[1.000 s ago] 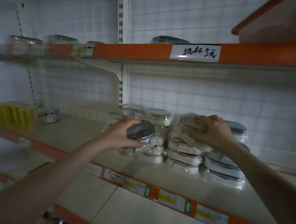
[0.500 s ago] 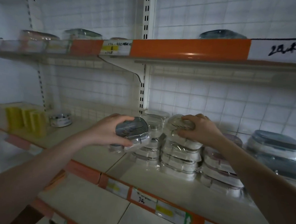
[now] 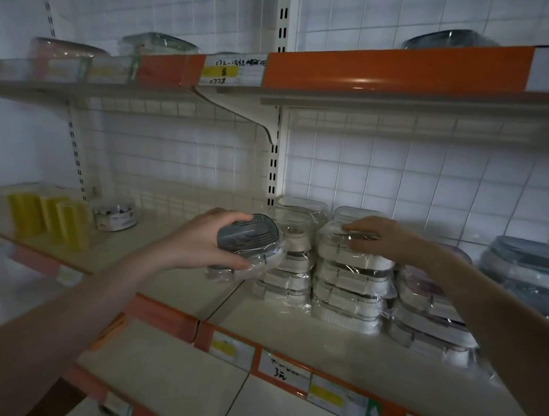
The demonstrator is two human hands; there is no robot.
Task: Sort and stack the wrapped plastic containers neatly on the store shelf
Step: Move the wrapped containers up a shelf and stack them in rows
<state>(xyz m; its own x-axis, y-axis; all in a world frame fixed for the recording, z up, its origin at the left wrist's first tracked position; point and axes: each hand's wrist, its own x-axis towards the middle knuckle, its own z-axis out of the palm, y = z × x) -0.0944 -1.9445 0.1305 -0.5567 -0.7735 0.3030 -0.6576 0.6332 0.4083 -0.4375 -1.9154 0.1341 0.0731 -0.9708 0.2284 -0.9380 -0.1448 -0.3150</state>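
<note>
1. Fingers first: the left hand (image 3: 200,245) has its fingers (image 3: 231,216) curled over the far edge of a grey-lidded wrapped container (image 3: 248,243), with the thumb clamped beneath, so the piece is held tilted in the air just left of the stacks. The right hand (image 3: 383,238) lies on the top of the middle stack (image 3: 349,276); its fingers are fairly straight and close together, pressing down rather than gripping.
2. Biggest thing in view is the store shelf (image 3: 291,334), a pale board with an orange price rail (image 3: 336,391) along its front edge. The wrapped containers stand toward its back, against the white tiled wall (image 3: 397,176).
3. Next come the piles: the middle stack under the right hand, a shorter left stack (image 3: 290,273) touching it, and a right stack (image 3: 430,317) that leans and looks untidy. A larger grey-lidded tub (image 3: 526,265) sits further right.
4. Smaller still is the held container. Judging by its grey lid, it differs from the white ones, so it probably belongs on its own pile or on the short left stack.
5. To do this step well: level the container before lowering it, line its corners up with the piece below, and keep the right hand steadying the neighbouring pile, since slick film lets things slide.
6. Yellow packs (image 3: 47,219) and a small round tin (image 3: 115,217) stand well apart on the left.
</note>
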